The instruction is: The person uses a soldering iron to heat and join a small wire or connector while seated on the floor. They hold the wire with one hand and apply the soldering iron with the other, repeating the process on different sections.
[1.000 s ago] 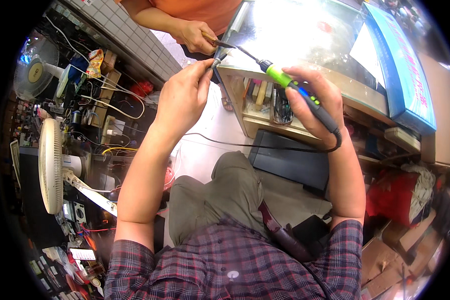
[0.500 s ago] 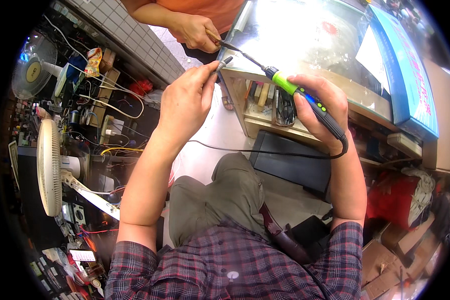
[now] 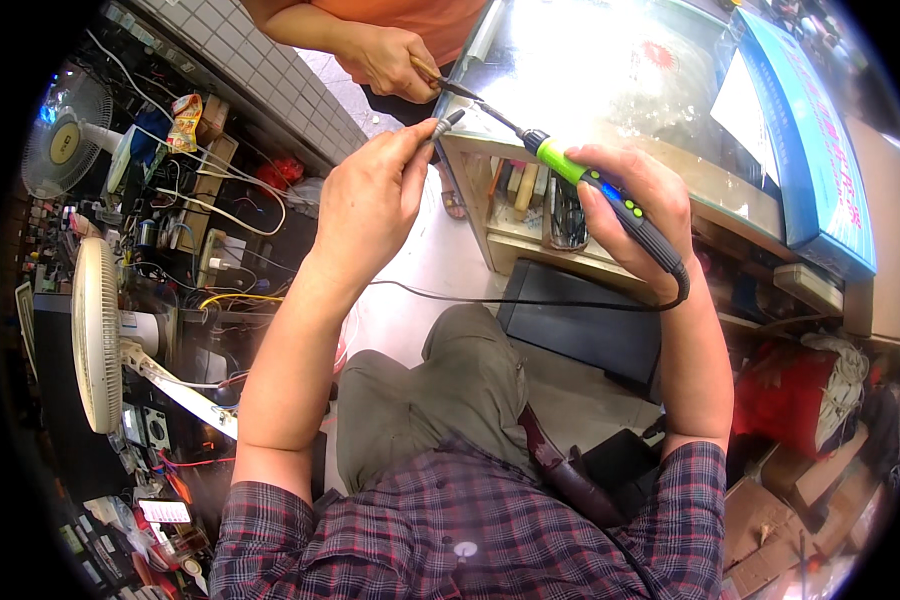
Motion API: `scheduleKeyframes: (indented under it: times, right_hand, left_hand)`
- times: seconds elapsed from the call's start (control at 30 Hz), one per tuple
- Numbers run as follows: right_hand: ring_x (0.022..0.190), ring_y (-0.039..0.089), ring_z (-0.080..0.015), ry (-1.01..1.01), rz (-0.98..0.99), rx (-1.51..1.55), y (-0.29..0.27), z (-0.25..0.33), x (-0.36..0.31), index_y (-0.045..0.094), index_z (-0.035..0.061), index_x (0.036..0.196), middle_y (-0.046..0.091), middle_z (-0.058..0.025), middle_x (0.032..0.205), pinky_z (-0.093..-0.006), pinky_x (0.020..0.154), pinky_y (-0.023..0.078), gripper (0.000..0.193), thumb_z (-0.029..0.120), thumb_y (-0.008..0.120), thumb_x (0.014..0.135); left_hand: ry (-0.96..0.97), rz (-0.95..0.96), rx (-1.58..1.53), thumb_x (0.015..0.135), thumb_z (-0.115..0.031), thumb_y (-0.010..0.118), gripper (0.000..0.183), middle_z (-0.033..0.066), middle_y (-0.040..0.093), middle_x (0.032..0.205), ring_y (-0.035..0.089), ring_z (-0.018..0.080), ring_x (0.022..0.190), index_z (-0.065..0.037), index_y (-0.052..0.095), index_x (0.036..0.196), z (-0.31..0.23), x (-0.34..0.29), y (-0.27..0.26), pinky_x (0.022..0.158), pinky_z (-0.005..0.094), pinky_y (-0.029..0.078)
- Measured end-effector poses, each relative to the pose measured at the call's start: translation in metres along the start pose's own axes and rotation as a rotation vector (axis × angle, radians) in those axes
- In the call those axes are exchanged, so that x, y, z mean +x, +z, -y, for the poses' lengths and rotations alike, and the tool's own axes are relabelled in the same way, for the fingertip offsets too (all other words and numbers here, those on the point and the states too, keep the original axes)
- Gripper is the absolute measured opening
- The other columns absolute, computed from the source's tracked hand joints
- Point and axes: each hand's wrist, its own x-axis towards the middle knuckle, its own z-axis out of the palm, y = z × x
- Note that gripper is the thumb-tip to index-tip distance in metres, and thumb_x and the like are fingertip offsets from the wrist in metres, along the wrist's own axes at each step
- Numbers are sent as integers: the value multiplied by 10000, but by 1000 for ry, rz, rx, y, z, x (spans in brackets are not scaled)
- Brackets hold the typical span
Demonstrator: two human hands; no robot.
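Green-and-black soldering iron [image 3: 560, 160] held in the right hand [image 3: 642, 205], small grey cylinder [image 3: 452, 121] in the left hand [image 3: 370, 205].
Iron gripped between right thumb and fingers, the lower fingers partly hidden; black cord [image 3: 530, 301] looped from its rear end and trailed leftward past the knees of the olive trousers [image 3: 440, 410]. Dark-tipped cylinder pinched between left thumb and index finger, near the left corner of the glass-topped counter [image 3: 590, 80]; remaining left fingers cannot be made out. Blue box [image 3: 820, 150] seen at the counter's right. Iron's tip held at the dark end of a wooden-handled tool [image 3: 427, 70]; contact cannot be told. Tool gripped in a co-worker's hand [image 3: 395, 62], fingers closed around the handle.
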Motion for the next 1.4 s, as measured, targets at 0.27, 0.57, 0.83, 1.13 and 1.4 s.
scheduleKeyframes:
  times: [0.27, 0.57, 0.83, 1.13, 1.4]
  right_hand:
    - [832, 737, -268, -6, 12, -10, 1, -9, -4, 754, 49, 1207, 763, -132, 972, -358, 771, 577, 327, 40, 771, 881]
    - [839, 725, -239, 14, 46, -5, 3, -9, -5, 748, 21, 1217, 762, -144, 1010, -339, 784, 566, 319, 6, 728, 899]
    - [819, 711, -234, -11, 33, -9, 5, -9, -7, 748, 21, 1218, 756, -136, 993, -340, 770, 559, 319, 10, 730, 900]
    - [841, 733, -248, 5, 6, 10, 5, -10, -9, 750, 38, 1215, 764, -136, 993, -350, 786, 574, 311, 36, 754, 904]
    - [834, 731, -252, 57, -7, 29, 2, -7, -7, 748, 39, 1211, 759, -135, 982, -347, 787, 577, 299, 49, 760, 912]
  left_hand:
    - [7, -2, 2, 1036, -94, 689, 275, 223, 744, 1039, 744, 387, 919, -35, 747, 1299, 5, 2, 12, 815, 408, 577]
    - [-11, 3, 10, 1040, -99, 687, 271, 216, 751, 1051, 750, 383, 935, -37, 750, 1297, 8, 2, 15, 825, 406, 580]
    - [-17, 9, -8, 1045, -99, 679, 271, 218, 757, 1076, 757, 380, 958, -34, 749, 1299, 6, -2, 13, 841, 402, 584]
    - [-16, 11, 4, 1049, -105, 677, 272, 216, 760, 1086, 758, 383, 968, -39, 748, 1303, 6, -2, 13, 845, 403, 584]
    - [-18, 18, 1, 1055, -108, 672, 279, 211, 754, 1089, 753, 381, 955, -43, 738, 1317, 6, -1, 10, 836, 401, 581]
